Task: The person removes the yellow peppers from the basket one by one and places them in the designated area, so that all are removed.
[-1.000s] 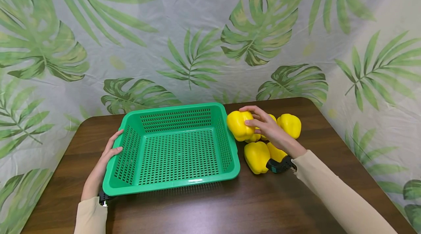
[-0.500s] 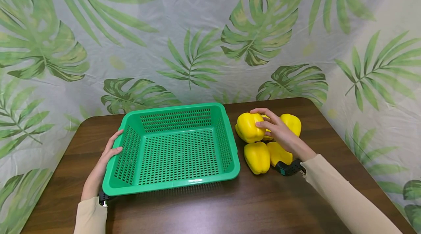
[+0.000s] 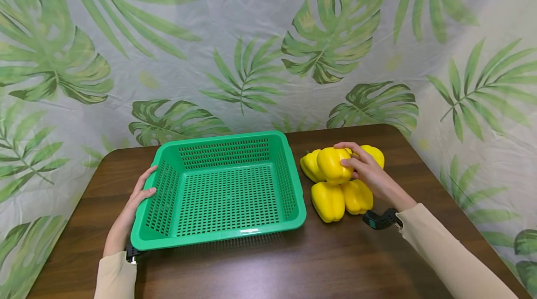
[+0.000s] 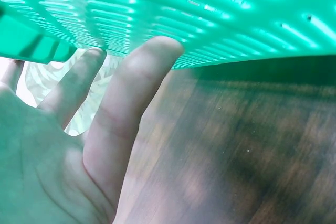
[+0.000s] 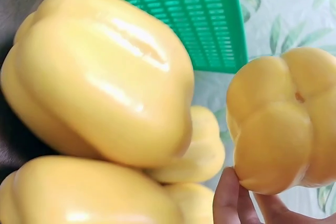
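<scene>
My right hand (image 3: 369, 173) grips a yellow bell pepper (image 3: 334, 165) by its right side, fingers over the top and thumb in front, just over the pile. In the right wrist view this bell pepper (image 5: 278, 124) shows its lobed end beside the fingertips. Around it lie several more: a front-left bell pepper (image 3: 328, 202), a front-right one beside it, another at back left with a green stem, and one at back right partly behind my hand. My left hand (image 3: 130, 208) grips the left rim of a green plastic basket (image 3: 218, 238); other fingers (image 4: 139, 77) reach under, against the outer wall.
The basket has slotted walls and base, with nothing in it. It sits on a dark wooden table (image 3: 260, 271), left of the peppers. A leaf-printed cloth (image 3: 251, 19) hangs behind the table and along its right side.
My right hand has carried the held bell pepper rightward, away from the basket's right rim, uncovering the back-left and front-right peppers. My left hand and the basket have not moved.
</scene>
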Tool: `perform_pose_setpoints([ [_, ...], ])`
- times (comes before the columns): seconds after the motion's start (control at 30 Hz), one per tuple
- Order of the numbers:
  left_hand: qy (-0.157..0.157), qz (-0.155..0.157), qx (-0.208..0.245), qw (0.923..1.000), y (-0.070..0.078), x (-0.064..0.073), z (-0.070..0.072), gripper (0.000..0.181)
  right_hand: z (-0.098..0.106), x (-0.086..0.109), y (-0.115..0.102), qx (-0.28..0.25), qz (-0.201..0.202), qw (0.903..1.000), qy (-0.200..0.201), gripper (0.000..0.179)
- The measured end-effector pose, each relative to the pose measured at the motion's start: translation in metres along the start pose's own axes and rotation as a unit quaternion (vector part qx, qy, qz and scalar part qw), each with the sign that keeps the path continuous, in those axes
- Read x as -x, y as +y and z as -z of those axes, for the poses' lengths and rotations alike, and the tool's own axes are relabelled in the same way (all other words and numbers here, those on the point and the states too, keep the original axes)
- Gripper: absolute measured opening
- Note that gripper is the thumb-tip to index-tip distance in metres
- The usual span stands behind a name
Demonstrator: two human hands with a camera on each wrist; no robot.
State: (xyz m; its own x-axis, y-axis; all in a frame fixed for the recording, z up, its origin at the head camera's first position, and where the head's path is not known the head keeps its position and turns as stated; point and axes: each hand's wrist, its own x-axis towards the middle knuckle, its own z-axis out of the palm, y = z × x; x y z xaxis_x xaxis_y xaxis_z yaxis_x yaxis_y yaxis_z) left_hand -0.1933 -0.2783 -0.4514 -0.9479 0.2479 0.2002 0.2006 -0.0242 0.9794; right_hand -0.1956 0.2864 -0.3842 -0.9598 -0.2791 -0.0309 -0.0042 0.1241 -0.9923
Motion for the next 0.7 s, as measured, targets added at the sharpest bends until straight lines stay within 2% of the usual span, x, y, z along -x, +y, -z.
perform_pose_setpoints([
  [0.2,0.003,0.011,-0.006,0.9999,0.002,0.000,-0.001,0.055,0.009,0.007,0.005,-0.002,0.003,1.0000,0.009,0.031],
  [0.5,-0.003,0.078,-0.036,0.9963,0.007,0.007,0.001,0.054,0.021,0.019,0.009,-0.010,0.025,0.9995,0.019,0.030],
  [0.7,-0.004,0.083,-0.029,0.9961,0.007,0.007,0.001,0.054,0.031,0.027,0.015,-0.034,0.050,0.9980,0.020,0.032],
])
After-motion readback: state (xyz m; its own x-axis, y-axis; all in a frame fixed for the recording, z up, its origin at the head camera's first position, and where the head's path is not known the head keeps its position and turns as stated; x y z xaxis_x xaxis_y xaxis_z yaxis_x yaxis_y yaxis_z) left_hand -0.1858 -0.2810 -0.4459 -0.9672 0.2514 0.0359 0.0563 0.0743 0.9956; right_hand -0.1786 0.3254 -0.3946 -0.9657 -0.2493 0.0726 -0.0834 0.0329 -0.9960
